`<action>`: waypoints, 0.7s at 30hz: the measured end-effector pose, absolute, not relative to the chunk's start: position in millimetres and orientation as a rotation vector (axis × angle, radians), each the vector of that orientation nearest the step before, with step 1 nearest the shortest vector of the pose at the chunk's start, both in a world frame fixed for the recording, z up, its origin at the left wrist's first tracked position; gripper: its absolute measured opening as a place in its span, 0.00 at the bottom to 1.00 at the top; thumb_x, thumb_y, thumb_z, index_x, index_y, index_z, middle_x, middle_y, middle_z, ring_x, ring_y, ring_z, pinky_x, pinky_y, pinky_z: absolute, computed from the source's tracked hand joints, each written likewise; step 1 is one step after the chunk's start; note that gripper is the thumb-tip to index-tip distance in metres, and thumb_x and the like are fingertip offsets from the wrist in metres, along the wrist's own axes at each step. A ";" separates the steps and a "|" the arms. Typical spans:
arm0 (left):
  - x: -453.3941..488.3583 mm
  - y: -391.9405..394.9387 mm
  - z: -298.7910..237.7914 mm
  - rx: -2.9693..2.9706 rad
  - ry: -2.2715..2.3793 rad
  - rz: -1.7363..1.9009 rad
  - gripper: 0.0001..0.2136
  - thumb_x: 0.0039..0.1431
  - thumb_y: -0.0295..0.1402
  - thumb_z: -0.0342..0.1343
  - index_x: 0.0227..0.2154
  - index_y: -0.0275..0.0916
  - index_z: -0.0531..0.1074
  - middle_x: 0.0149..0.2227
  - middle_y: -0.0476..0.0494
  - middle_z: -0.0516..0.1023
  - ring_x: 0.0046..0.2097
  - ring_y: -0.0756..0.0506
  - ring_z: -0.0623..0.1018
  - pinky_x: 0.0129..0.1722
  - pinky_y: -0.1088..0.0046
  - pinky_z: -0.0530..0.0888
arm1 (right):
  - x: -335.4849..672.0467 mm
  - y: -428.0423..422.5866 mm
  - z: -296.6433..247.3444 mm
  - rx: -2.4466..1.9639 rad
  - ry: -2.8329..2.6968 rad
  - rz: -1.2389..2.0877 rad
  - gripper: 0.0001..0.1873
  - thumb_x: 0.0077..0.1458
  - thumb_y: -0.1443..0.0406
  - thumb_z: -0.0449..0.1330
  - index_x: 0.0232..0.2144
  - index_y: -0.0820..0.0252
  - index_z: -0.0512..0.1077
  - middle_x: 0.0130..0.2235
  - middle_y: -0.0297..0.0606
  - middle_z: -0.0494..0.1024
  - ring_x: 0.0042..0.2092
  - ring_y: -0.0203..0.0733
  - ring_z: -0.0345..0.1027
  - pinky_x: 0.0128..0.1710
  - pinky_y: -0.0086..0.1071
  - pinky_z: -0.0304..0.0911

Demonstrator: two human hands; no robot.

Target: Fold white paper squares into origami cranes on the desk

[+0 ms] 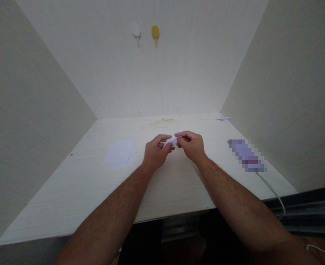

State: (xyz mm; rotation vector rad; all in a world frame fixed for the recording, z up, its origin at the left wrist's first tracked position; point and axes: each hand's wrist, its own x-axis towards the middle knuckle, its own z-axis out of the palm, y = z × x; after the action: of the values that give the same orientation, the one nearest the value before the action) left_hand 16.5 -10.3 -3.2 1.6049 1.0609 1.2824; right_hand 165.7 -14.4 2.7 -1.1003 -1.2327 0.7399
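Between my two hands, just above the middle of the white table, is a small folded piece of white paper. My left hand pinches its left part, thumb on the near side. My right hand has its thumb and fingers closed on the right end. Fingers cover much of the paper, so its full shape is hidden. Left of my hands lie several white paper sheets in a loose, uneven stack. A small folded white paper piece rests at the table's far right corner.
The white table has walls at the back and both sides. A blurred-out device with a white cable lies on the right. One white hook and one yellow hook are on the back wall.
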 end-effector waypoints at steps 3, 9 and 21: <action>17.0 -11.2 -4.3 1.603 1.048 1.297 0.13 0.54 0.33 0.62 0.42 0.36 0.75 0.27 0.46 0.80 0.31 0.46 0.83 0.30 0.75 0.79 | 164.9 -14.9 3.6 -1.104 -1.220 0.732 0.10 0.44 0.66 0.60 0.30 0.59 0.79 0.19 0.30 0.74 0.22 0.34 0.67 0.22 0.28 0.62; 17.0 -11.8 -5.1 1.601 1.016 1.305 0.14 0.54 0.34 0.62 0.43 0.36 0.75 0.27 0.46 0.81 0.31 0.47 0.83 0.31 0.74 0.80 | 164.8 -15.3 4.2 -1.069 -1.213 0.730 0.10 0.45 0.68 0.58 0.29 0.57 0.79 0.20 0.30 0.74 0.23 0.34 0.68 0.24 0.29 0.65; 14.5 -10.4 -1.4 1.681 1.145 1.322 0.12 0.52 0.33 0.62 0.41 0.38 0.76 0.31 0.47 0.81 0.31 0.49 0.81 0.29 0.76 0.77 | 164.6 -16.2 3.8 -0.988 -1.249 0.887 0.15 0.43 0.62 0.64 0.37 0.59 0.75 0.31 0.34 0.78 0.24 0.33 0.70 0.23 0.29 0.69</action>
State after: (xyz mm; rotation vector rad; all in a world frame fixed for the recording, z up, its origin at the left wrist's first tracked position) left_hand 14.5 -10.4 -1.4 1.6810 1.1448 1.3218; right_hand 164.6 -16.2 3.8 -0.9878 -1.2491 0.8867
